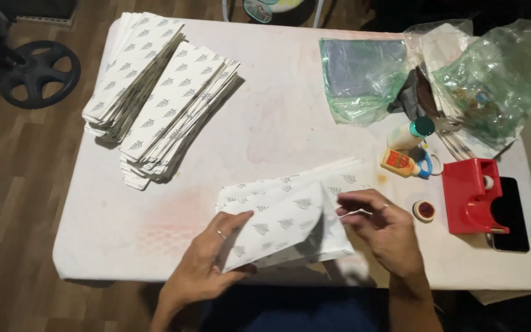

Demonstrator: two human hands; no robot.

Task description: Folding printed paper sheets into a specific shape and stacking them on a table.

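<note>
Green plastic bags at 1 o'clock hold flat sheets, can't tell what exactly. Left hand pinches a folded patterned paper bag at 6 o'clock; right hand fingers are curled on its edge. Glue bottle and red tape dispenser sit at 3, bag stacks at 10.

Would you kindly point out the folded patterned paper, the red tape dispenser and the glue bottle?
Folded patterned paper (pixel 290 221), head view, middle of top flap.
Red tape dispenser (pixel 465 197), head view, red body.
Glue bottle (pixel 399 162), head view, orange label.
</note>
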